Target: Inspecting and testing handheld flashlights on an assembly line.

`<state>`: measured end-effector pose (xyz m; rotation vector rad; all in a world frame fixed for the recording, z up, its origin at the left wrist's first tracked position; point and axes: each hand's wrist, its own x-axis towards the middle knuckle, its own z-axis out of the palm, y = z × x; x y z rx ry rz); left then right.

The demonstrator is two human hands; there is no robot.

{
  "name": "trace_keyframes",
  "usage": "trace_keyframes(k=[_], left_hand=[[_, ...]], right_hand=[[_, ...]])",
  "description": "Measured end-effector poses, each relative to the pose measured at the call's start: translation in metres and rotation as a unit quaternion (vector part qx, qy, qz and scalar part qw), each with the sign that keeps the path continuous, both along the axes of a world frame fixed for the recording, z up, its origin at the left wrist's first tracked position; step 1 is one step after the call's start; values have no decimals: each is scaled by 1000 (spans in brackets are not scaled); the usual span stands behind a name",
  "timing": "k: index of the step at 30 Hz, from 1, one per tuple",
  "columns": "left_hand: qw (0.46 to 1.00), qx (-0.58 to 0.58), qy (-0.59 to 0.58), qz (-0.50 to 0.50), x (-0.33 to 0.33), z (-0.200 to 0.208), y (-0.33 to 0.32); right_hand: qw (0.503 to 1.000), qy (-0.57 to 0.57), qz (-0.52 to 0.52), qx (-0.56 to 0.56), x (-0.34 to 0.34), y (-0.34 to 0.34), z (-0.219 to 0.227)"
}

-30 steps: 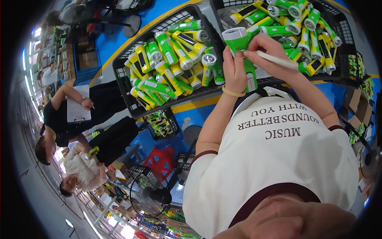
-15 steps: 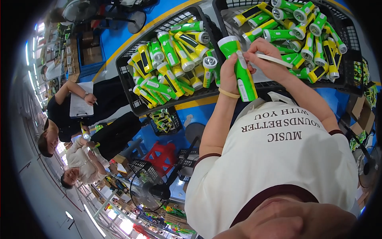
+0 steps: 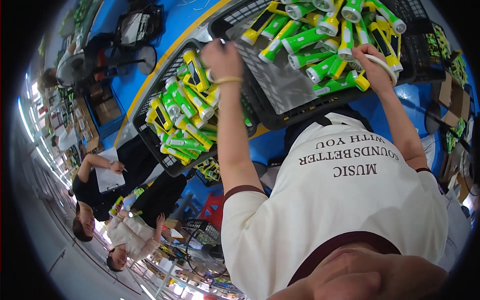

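Observation:
My left hand (image 3: 222,59), smeared by motion, is over the far right edge of the left black crate (image 3: 136,131). Its fingers are too blurred to show whether they hold anything. Several green and yellow flashlights (image 3: 187,127) are heaped in that crate. My right hand (image 3: 372,67) is at the near side of the right black crate (image 3: 285,119), fingers curled beside the flashlights (image 3: 307,40) piled there. A white curved strip (image 3: 384,65) runs from its fingers along the hand toward the wrist. A green and yellow flashlight (image 3: 340,84) lies just below these fingers.
Two people stand at the left, one with a clipboard (image 3: 109,177), the other holding a flashlight (image 3: 117,204). A red stool (image 3: 212,207) and a smaller crate of flashlights (image 3: 209,170) are behind my left arm. Cardboard boxes (image 3: 450,100) stand at the right.
The flashlight between my hands is gone from there. My left hand has swung left to the left crate; my right hand has moved right. The view has shifted, moving both crates left.

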<state>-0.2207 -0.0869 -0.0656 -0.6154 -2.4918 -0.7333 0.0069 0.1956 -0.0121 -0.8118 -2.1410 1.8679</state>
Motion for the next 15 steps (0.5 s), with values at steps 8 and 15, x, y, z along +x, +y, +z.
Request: trace_keyframes(k=[8,15], left_hand=[[887,-382,-194,-171,58,-55,132],[516,361,-748,-208,87,25,49]], right_hand=[[999,46,16,-17,-2,1,12],[972,11,112,-206,-2,-29,33]])
